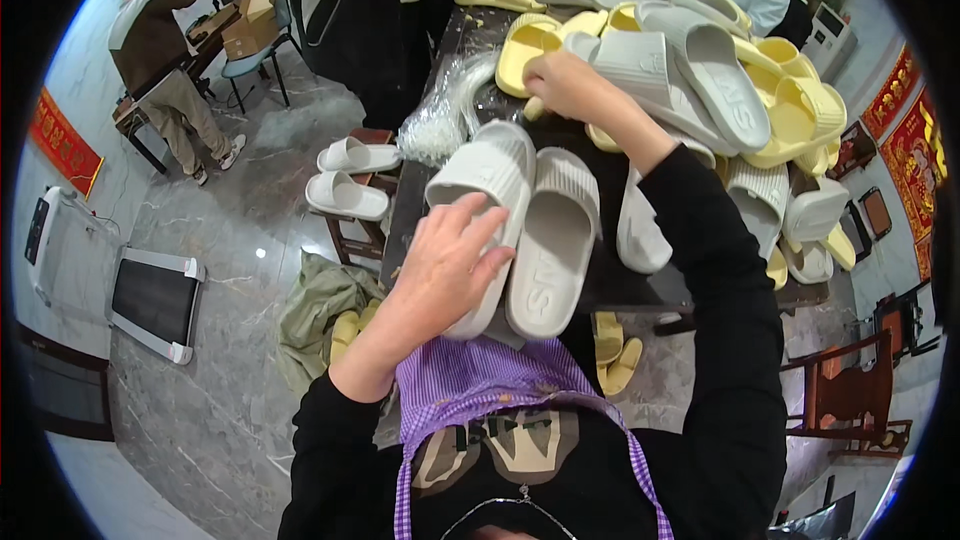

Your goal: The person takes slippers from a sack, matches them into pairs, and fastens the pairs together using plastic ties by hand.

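Observation:
A pair of light grey slippers lies at the near edge of the dark table, toes pointing away from me. My left hand rests on the left grey slipper, its fingers spread near the strap and the thumb apart. Beside it, the right grey slipper is untouched. My right hand reaches farther out, fingers bent and drawn together next to a yellow slipper. Something small and yellowish shows under those fingertips; I cannot make out what it is. Clear plastic bags lie left of that hand.
Grey and yellow slippers pile up across the table. White slippers sit on a stool at left. A green sack with yellow slippers lies on the floor. People stand across the table and at far left.

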`<state>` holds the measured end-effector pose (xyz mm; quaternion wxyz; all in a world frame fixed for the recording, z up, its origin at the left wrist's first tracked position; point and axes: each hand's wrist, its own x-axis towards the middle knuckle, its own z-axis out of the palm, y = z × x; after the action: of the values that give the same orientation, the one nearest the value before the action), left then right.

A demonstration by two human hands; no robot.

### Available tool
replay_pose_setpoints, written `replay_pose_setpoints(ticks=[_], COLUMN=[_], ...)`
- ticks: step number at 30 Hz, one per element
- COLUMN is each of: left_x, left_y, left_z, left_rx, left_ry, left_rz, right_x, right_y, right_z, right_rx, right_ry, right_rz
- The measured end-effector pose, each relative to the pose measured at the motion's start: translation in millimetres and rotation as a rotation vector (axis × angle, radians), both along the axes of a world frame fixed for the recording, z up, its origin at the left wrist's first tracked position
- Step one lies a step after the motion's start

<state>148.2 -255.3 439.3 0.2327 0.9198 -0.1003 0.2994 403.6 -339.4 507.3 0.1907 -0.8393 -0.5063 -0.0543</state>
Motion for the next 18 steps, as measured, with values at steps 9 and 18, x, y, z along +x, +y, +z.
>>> replay_pose_setpoints(ticks=[9,18], left_x=[48.0,86.8], left_y=[42.2,74.1], left_z=[-1.9,0.0], left_rx=[0.030,-0.023], left_ry=[-0.083,-0.029], left_rz=[0.053,0.053], right_x=[131.0,147.9], right_y=[139.7,140.4], right_z=[-26.3,-15.8], right_rx=[0.028,0.138], right_ry=[0.214,0.383], right_rz=[-0.350,-0.384])
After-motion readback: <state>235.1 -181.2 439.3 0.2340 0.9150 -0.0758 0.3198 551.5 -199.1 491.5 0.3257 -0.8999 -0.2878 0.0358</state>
